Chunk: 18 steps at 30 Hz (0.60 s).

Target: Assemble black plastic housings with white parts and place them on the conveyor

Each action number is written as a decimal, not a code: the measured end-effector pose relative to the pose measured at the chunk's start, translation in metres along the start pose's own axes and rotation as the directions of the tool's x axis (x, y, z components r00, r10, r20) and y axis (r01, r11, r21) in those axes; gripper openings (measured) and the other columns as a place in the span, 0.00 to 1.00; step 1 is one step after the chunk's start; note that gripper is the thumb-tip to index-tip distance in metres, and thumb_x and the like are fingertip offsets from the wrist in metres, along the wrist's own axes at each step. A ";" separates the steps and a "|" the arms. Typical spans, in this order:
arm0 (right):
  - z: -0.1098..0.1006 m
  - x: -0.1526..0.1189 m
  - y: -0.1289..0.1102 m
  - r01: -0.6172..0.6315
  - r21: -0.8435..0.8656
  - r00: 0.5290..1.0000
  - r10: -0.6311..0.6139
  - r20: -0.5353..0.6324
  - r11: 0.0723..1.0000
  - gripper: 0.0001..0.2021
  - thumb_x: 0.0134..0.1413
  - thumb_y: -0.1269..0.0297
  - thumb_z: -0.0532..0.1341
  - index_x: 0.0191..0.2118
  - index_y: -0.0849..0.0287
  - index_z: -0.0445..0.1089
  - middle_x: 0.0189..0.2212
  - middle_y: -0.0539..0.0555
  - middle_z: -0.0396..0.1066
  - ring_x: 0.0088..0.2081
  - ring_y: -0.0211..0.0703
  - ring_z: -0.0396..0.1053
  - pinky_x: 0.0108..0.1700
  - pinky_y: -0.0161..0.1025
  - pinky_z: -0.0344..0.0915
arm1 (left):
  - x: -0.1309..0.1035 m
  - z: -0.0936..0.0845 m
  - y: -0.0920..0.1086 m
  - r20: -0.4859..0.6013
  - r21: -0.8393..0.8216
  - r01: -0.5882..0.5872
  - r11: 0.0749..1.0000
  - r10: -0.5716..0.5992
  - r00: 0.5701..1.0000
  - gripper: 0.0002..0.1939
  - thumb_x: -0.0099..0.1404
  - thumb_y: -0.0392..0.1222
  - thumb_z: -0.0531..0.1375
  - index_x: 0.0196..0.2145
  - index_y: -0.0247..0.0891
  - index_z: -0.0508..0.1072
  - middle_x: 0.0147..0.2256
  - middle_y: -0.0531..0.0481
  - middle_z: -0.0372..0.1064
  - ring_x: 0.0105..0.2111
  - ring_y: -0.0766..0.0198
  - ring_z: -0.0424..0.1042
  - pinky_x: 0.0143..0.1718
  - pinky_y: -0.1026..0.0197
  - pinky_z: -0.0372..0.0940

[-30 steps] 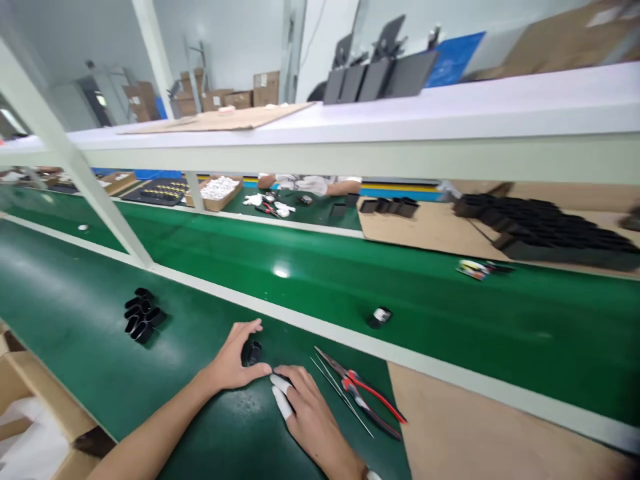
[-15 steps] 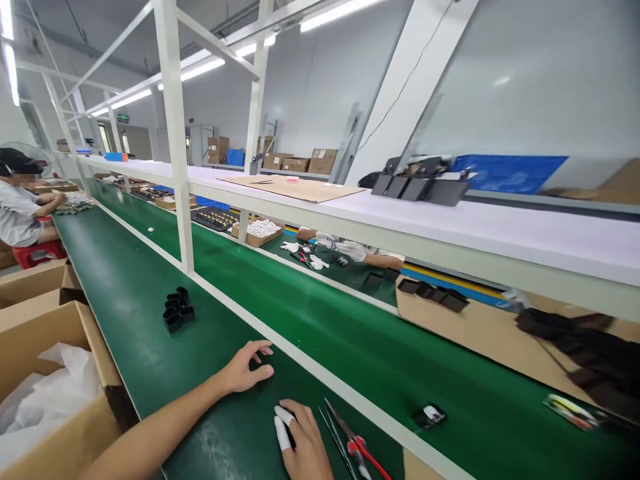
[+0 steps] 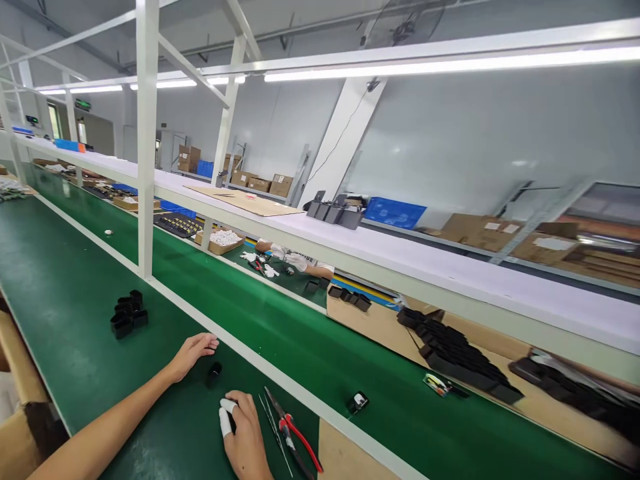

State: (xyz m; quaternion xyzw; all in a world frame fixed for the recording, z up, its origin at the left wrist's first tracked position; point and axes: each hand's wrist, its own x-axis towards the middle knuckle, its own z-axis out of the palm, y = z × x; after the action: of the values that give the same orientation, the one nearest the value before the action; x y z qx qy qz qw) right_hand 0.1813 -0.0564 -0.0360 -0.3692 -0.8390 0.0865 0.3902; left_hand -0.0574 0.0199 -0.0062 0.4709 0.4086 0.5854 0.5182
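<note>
My left hand [image 3: 193,355] is over the green table near the white rail, its fingers together and pointing right; whether anything is under them is hidden. A small black part [image 3: 214,374] stands on the table between my hands. My right hand [image 3: 243,427], with white covers on two fingers, rests curled on the table; a bit of something dark shows by its covered fingers, too hidden to name. Right of it lie metal tweezers [image 3: 276,433] and red-handled pliers [image 3: 293,430]. Several black holders [image 3: 129,313] stand grouped farther left.
Beyond the white rail [image 3: 260,363] runs a green belt [image 3: 300,360] carrying a small black-and-white part [image 3: 358,402]. Stacked black pieces [image 3: 460,353] lie on the far side. A white post [image 3: 146,147] rises at left. Across the belt are a person's gloved hands [image 3: 295,260].
The view has swung right, so things appear farther left. My left hand's spread fingers have come together, and the small black part now shows between my hands.
</note>
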 end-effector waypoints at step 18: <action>0.038 -0.005 0.000 -0.103 0.202 0.993 0.111 -0.031 0.974 0.08 0.58 0.64 0.63 0.43 0.48 0.77 0.34 0.53 0.77 0.33 0.48 0.77 0.35 0.40 0.75 | 0.031 -0.002 0.008 0.048 -0.390 0.234 0.891 -0.234 0.971 0.11 0.59 0.39 0.74 0.36 0.30 0.81 0.35 0.41 0.77 0.35 0.59 0.76 0.39 0.60 0.72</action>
State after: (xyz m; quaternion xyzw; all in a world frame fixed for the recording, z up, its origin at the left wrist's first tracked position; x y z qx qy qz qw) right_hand 0.1562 -0.0541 -0.0651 -0.3745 -0.7965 0.1835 0.4378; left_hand -0.0617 0.0493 0.0046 0.3048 0.3369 0.5888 0.6685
